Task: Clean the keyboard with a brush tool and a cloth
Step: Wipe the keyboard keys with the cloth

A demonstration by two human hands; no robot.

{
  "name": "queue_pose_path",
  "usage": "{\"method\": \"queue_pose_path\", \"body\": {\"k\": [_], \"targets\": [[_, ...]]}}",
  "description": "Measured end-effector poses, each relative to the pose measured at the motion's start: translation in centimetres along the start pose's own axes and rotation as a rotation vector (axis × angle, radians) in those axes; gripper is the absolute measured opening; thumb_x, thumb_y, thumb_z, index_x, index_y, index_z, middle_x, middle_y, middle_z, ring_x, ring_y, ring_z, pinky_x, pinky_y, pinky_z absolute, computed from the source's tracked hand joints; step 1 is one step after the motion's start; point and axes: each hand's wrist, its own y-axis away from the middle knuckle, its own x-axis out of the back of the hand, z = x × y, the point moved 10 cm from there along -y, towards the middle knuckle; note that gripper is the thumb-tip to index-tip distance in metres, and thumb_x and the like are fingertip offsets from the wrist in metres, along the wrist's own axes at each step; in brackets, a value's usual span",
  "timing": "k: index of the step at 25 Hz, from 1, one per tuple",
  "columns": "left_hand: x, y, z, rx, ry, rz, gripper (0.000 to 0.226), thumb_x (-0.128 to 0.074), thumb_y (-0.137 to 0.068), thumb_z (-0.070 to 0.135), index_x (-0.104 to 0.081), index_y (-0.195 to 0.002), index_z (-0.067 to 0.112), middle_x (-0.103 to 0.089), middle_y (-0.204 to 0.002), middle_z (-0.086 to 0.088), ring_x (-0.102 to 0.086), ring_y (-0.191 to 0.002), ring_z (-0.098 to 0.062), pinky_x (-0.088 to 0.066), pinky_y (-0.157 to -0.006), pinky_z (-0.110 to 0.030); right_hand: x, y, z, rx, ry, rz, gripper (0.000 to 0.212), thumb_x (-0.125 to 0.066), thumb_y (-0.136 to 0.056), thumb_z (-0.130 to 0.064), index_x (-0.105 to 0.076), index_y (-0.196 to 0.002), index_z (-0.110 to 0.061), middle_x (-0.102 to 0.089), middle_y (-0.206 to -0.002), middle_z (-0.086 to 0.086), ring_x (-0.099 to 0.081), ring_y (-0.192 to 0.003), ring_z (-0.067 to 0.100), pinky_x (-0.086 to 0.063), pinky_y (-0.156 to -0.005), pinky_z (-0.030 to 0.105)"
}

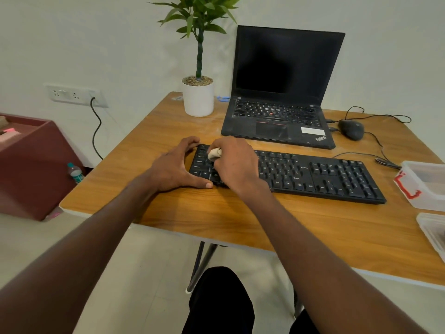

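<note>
Right hand [234,162] curled, pinching cloth [214,154] onto keyboard [301,174] keys; left hand [173,168] spread, bracing its left end on worktop [216,213]

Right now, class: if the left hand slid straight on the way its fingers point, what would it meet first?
Likely the white plant pot; the left hand, bracing the keyboard, points up-table, though depth is unclear.

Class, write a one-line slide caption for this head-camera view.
Left hand steadies the black keyboard on the wooden table while the right hand wipes its left keys with a cloth.
</note>
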Motion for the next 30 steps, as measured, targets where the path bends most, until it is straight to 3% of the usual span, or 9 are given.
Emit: {"method": "queue_pose_path", "body": {"k": [6, 9, 12, 15, 18, 20, 21, 24, 30], "targets": [[0.2, 0.0, 0.2, -0.005, 0.017, 0.015, 0.133, -0.093, -0.046, 0.077, -0.025, -0.155, 0.045, -0.055, -0.150, 0.016, -0.052, -0.136, -0.015, -0.035, -0.121, -0.054, -2.2, -0.7, -2.5, 0.088, -0.143, -0.116, 0.025, -0.076, -0.085, -0.017, -0.080, -0.103, -0.034, -0.074, -0.100, -0.006, -0.068, -0.090, 0.017, -0.059, -0.072, 0.040], [0.1, 0.0, 0.0, -0.001, -0.004, 0.004, 0.139, -0.090, -0.044, 0.082, -0.022, -0.158, 0.043, -0.046, -0.161, 0.013, -0.045, -0.145, -0.014, -0.030, -0.124, -0.055, -0.8, -0.6, -0.4, 0.023, -0.021, -0.097, 0.022, -0.075, -0.088, -0.019, -0.078, -0.108, -0.027, -0.073, -0.101, -0.001, -0.068, -0.091, 0.021, -0.059, -0.074, 0.042], [0.1, -0.1, 0.0, -0.001, -0.012, -0.002, 0.138, -0.090, -0.044, 0.083, -0.022, -0.157, 0.043, -0.044, -0.163, 0.014, -0.042, -0.148, -0.012, -0.028, -0.125, -0.056, 1.3, -0.6, 1.5, -0.034, 0.249, -0.090, 0.022, -0.074, -0.093, -0.026, -0.067, -0.112, -0.017, -0.063, -0.095, 0.001, -0.060, -0.086, 0.023, -0.049, -0.069, 0.038], [0.1, -0.1, -0.1, -0.004, -0.024, -0.003, 0.137, -0.089, -0.043, 0.084, -0.021, -0.156, 0.044, -0.044, -0.162, 0.014, -0.042, -0.148, -0.013, -0.027, -0.125, -0.057, 1.0, -0.5, -0.1, 0.028, 0.329, -0.081, 0.021, -0.072, -0.094, -0.027, -0.064, -0.110, -0.016, -0.060, -0.093, 0.003, -0.055, -0.084, 0.023, -0.045, -0.068, 0.038], [0.1, -0.1, -0.2, 0.006, -0.007, 0.000, 0.139, -0.088, -0.043, 0.086, -0.020, -0.157, 0.044, -0.045, -0.162, 0.012, -0.044, -0.147, -0.015, -0.030, -0.124, -0.057, -1.1, -0.9, -1.7, 0.083, 0.063, -0.092, 0.012, -0.074, -0.088, -0.019, -0.077, -0.098, -0.025, -0.072, -0.096, -0.003, -0.067, -0.092, 0.019, -0.055, -0.071, 0.037], [0.2, -0.1, -0.1, 0.006, -0.004, 0.005, 0.137, -0.089, -0.044, 0.085, -0.022, -0.157, 0.043, -0.049, -0.158, 0.012, -0.049, -0.143, -0.017, -0.033, -0.122, -0.057, -1.6, -1.2, -1.7, 0.025, -0.265, -0.119, 0.023, -0.077, -0.081, -0.011, -0.081, -0.089, -0.033, -0.076, -0.090, -0.010, -0.070, -0.089, 0.013, -0.061, -0.073, 0.040], [0.2, 0.0, 0.0, 0.002, -0.002, 0.010, 0.136, -0.089, -0.045, 0.084, -0.022, -0.156, 0.043, -0.051, -0.156, 0.013, -0.050, -0.141, -0.016, -0.034, -0.121, -0.057, -1.6, -1.1, -1.8, 0.024, -0.314, -0.106, 0.026, -0.078, -0.080, -0.011, -0.081, -0.090, -0.035, -0.076, -0.090, -0.011, -0.070, -0.087, 0.011, -0.062, -0.073, 0.040], [0.3, 0.0, 0.0, -0.005, 0.000, 0.013, 0.137, -0.089, -0.045, 0.082, -0.022, -0.157, 0.041, -0.048, -0.158, 0.013, -0.047, -0.143, -0.014, -0.032, -0.123, -0.055, -1.4, -0.9, -1.9, 0.079, -0.133, -0.070, 0.028, -0.076, -0.082, -0.015, -0.079, -0.103, -0.034, -0.075, -0.099, -0.007, -0.069, -0.091, 0.016, -0.060, -0.073, 0.039], [0.0, -0.2, -0.2, -0.008, 0.005, -0.010, 0.143, -0.085, -0.039, 0.090, -0.020, -0.157, 0.042, -0.042, -0.164, 0.013, -0.040, -0.149, -0.012, -0.028, -0.125, -0.056, 1.6, -1.4, 1.8, -0.049, 0.219, -0.002, 0.031, -0.076, -0.091, -0.025, -0.070, -0.121, -0.018, -0.071, -0.109, 0.007, -0.069, -0.099, 0.029, -0.049, -0.069, 0.036]]}}
